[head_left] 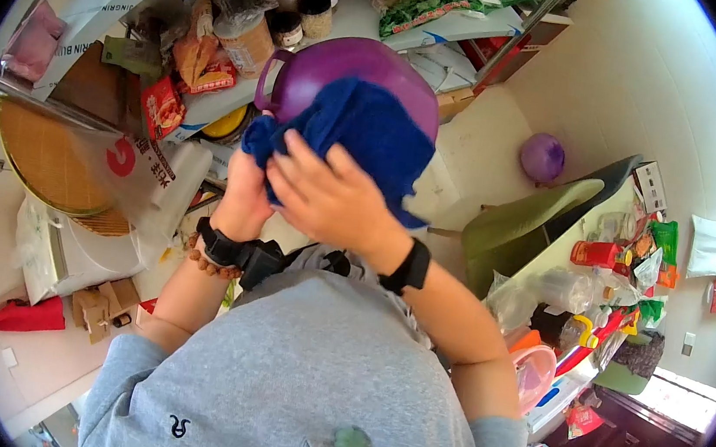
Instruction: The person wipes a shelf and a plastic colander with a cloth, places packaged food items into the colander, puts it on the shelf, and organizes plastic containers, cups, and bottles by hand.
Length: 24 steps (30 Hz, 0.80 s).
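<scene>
A dark blue cloth (367, 141) hangs bunched and folded over my hands. My left hand (245, 194), below a black wristband and a beaded bracelet, is closed around the cloth's left side; the cloth hides most of its fingers. My right hand (335, 193) lies against the front of the cloth with fingers stretched and slightly apart, a little blurred. Directly behind the cloth is a purple plastic basin (384, 62) with a loop handle on its left. A fingertip shows near the handle's lower end, but whether it grips the basin I cannot tell.
A shelf (204, 107) ahead carries jars (315, 16), food packets and bagged greens (441, 10). On the left hang a clear plastic bag (141, 170) and a round woven tray (34, 154). To the right are a green chair (528, 224), a cluttered table and a purple balloon-like ball (542, 157).
</scene>
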Motion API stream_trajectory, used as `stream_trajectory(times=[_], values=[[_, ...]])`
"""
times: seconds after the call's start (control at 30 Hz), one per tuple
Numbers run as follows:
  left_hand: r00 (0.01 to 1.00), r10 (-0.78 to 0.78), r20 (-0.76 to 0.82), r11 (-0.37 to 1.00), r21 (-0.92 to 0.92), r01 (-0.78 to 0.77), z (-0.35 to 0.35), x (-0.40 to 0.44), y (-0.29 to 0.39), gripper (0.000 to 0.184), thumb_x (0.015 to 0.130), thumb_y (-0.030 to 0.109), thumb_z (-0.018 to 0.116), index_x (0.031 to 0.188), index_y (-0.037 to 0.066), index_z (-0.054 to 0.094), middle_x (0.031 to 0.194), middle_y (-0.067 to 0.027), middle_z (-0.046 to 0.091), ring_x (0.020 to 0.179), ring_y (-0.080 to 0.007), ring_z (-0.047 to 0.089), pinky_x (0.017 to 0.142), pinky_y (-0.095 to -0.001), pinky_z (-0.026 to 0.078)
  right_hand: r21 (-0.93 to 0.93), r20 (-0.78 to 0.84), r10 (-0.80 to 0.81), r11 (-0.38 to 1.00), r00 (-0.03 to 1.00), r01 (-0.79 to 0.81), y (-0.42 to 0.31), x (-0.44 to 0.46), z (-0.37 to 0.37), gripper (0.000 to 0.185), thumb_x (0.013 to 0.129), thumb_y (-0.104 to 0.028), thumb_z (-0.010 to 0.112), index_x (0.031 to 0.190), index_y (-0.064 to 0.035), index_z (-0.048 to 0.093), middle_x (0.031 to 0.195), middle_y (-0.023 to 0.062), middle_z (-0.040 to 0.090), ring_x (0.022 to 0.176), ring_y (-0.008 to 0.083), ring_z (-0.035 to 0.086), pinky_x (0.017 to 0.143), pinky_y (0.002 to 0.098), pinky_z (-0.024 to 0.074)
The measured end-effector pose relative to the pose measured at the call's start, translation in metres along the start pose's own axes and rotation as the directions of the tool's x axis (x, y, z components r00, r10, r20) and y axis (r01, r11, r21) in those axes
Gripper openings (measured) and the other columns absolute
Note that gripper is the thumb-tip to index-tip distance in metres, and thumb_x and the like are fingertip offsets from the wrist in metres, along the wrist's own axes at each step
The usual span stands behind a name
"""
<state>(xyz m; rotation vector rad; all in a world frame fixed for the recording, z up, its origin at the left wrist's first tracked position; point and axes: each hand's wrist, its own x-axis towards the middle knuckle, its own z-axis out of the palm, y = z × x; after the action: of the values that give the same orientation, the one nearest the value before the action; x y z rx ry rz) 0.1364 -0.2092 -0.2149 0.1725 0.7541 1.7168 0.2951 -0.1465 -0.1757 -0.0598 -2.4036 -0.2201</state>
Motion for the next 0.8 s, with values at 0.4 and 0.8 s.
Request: stream_trajectory(times=[0.4,0.8], values=[[0.974,0.223,-0.049,0.974,-0.020,-0.224,0.025,-0.021,0.033,0.043,0.102,0.037,0.039,0.125,0.003,0.052,0.125,-0.0100,0.059,0.113,-0.0220,0.057,0.099,-0.0375,0.042,-0.147,-0.295,-0.079,0.989,0.952,0.036,0.024,-0.063,0.001,0.030,0.088,-0.025,0.053,0.115,-0.0285,0.064,0.113,-0.0110,0.059,0.117,0.0087,0.052,0.074,0.0284,0.0366],[0.843,0.536,-0.042,0.820,0.262,-0.508,0.047,-0.028,0.027,0.041,0.103,0.033,0.039,0.119,0.000,0.056,0.114,-0.0116,0.064,0.099,-0.0200,0.063,0.090,-0.0343,0.050,0.244,-0.203,0.163,0.963,0.966,-0.111,0.026,0.022,-0.030,0.049,0.075,-0.025,0.068,0.119,-0.0073,0.059,0.121,0.0090,0.059,0.125,0.0311,0.049,0.093,0.0439,0.0405]])
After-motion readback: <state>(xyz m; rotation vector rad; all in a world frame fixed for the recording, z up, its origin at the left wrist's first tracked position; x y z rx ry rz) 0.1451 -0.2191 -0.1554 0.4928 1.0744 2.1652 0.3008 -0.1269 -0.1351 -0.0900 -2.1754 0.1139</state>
